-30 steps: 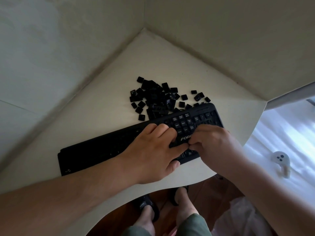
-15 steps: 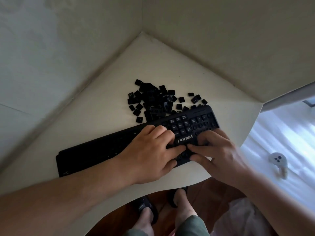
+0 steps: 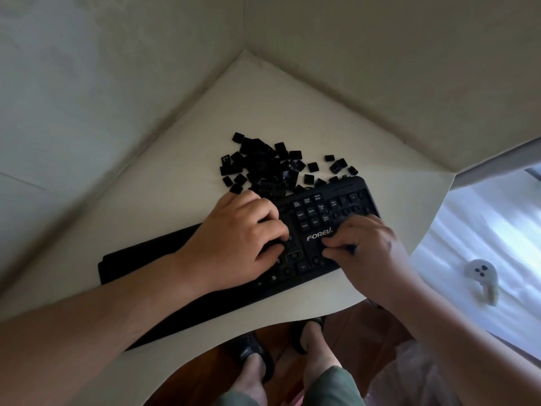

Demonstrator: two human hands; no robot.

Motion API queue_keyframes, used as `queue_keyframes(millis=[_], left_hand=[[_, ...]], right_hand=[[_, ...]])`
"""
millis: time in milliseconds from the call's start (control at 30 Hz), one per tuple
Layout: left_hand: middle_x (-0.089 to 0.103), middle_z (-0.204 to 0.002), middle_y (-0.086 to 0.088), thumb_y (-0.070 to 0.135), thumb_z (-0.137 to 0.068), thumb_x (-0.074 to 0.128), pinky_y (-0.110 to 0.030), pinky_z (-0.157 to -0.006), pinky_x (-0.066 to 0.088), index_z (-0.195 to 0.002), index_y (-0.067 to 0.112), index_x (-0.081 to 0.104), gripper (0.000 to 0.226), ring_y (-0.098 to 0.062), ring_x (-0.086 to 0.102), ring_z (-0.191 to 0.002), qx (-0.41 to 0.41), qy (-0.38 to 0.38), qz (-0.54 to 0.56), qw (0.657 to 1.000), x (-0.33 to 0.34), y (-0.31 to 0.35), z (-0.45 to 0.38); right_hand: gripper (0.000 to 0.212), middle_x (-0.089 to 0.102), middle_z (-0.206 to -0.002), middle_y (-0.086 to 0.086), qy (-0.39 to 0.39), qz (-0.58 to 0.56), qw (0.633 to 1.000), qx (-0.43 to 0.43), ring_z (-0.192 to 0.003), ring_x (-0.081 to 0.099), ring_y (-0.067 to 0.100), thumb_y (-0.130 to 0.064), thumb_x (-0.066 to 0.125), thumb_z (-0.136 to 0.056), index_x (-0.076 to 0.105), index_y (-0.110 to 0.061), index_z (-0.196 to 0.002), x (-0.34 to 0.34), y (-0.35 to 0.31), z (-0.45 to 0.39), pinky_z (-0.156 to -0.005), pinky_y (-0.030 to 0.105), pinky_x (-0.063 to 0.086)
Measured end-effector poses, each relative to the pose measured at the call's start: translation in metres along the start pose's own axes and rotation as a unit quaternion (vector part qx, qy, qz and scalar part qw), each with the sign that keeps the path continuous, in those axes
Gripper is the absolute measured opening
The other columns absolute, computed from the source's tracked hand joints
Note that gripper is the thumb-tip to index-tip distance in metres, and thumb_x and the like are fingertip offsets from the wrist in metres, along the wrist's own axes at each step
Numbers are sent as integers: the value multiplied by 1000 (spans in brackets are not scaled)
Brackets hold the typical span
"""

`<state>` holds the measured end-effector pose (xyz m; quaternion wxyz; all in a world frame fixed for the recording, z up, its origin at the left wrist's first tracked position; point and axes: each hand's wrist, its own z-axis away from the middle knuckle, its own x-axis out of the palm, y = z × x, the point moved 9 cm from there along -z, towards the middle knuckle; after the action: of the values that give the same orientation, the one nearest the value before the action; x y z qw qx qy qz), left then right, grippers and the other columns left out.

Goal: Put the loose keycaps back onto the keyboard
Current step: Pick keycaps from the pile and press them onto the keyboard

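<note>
Two hands on keyboard (image 3: 345, 200); keycaps (image 3: 263, 168) touch its far edge

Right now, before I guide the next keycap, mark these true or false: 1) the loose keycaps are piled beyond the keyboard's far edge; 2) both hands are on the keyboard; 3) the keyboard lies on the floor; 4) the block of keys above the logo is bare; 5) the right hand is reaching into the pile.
1) True: the loose keycaps lie heaped just past the far edge of the keyboard.
2) True: the left hand and right hand both rest on it.
3) False: it lies on the pale table.
4) False: those keys are fitted and show legends.
5) False: it is at the keyboard's near right part, beside the logo.
</note>
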<state>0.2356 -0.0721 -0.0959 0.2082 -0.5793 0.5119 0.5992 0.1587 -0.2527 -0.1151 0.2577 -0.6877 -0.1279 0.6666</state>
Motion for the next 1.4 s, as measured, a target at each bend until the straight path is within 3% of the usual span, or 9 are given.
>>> queue_keyframes(millis=[167, 367, 533, 833, 1000, 1067, 1167, 1233, 1400], left_hand=[[62, -102, 11, 38, -94, 61, -38, -91, 40, -103, 31, 75, 17, -18, 54, -104, -73, 19, 0, 997, -14, -35, 1], [67, -90, 21, 46, -94, 65, -39, -88, 40, -101, 38, 72, 13, -12, 55, -93, -221, -8, 2, 975, -36, -101, 12], [63, -65, 21, 62, -85, 68, -27, -73, 48, -78, 39, 68, 24, 4, 59, -70, -291, -27, 63, 954, -28, -108, 19], [50, -83, 18, 46, -92, 71, -34, -76, 31, -104, 44, 72, 12, -18, 61, -89, -140, -59, -75, 986, -25, -86, -12], [58, -97, 15, 36, -91, 76, -26, -77, 37, -102, 36, 73, 12, -10, 54, -90, -180, -5, 40, 983, -37, -96, -2], [65, -97, 18, 30, -95, 73, -16, -76, 41, -103, 35, 73, 10, -1, 57, -86, -277, 9, 228, 933, -41, -105, 5], [71, -97, 1, 18, -92, 69, -20, -73, 44, -112, 17, 77, 21, -5, 58, -80, -375, -12, 595, 711, -23, -93, 18], [67, -102, -9, 18, -88, 67, -25, -73, 44, -122, 7, 74, 35, -12, 58, -82, -391, -29, 697, 601, -15, -80, 26], [70, -97, -7, 23, -88, 66, -29, -76, 44, -114, 7, 77, 32, -15, 60, -83, -405, -29, 728, 552, -14, -73, 38]], right_hand=[[17, 65, -83, -20, -85, 27, 996, 6, -86, 59, 7, -23, 88, -75, 79, -34, -84, 2, -9, -13, -76, 33, 55], [13, 69, -90, -21, -42, -12, 999, -1, -86, 61, -3, -31, 80, -84, 78, -36, -96, -9, -40, -30, -75, 4, 40], [13, 68, -92, -14, 24, -37, 998, -35, -82, 63, 5, -26, 78, -87, 78, -27, -100, 9, -77, -53, -72, 29, 58], [17, 67, -95, -8, 48, -44, 996, -54, -86, 62, 17, -17, 72, -89, 76, -26, -104, 30, -97, -81, -70, 39, 57], [22, 65, -92, -13, 63, -80, 993, -61, -80, 58, 6, -16, 74, -89, 76, -26, -108, 26, -106, -78, -72, 26, 54], [29, 63, -92, -14, 63, -137, 986, -73, -81, 59, 7, -16, 78, -87, 75, -24, -114, 21, -115, -76, -71, 16, 49], [32, 64, -94, -13, 83, -184, 975, -90, -82, 62, 10, -16, 81, -84, 73, -21, -115, 10, -131, -71, -70, 12, 48], [28, 65, -94, -12, 96, -209, 969, -92, -79, 62, 13, -15, 82, -83, 75, -20, -110, 4, -138, -69, -67, 15, 50], [24, 65, -90, -12, 89, -244, 963, -74, -81, 62, 13, -19, 87, -79, 77, -23, -101, 1, -142, -66, -66, 13, 47]])
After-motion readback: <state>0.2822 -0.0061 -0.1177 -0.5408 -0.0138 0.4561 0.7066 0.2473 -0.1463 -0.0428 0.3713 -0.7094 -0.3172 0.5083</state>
